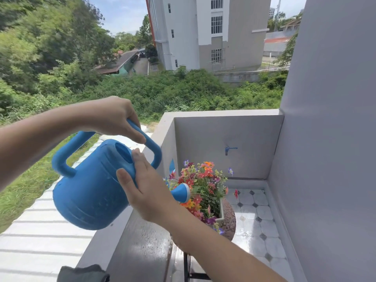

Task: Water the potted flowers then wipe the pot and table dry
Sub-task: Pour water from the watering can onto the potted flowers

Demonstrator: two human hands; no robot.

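Observation:
A blue plastic watering can (89, 192) is tilted to the right, its rose spout (182, 192) over the colourful flowers (203, 186). My left hand (114, 117) grips the can's top handle. My right hand (145, 190) lies flat with straight fingers against the can's side near the spout. The flowers stand in a round brown speckled pot (230, 218) on a dark, wet table (142, 241), partly hidden by my right forearm.
A dark grey cloth (81, 273) lies on the parapet ledge at the bottom left. A blue tap (230, 149) sticks out of the grey back wall. Wet white floor tiles (256, 218) lie beyond the pot. A grey wall closes the right side.

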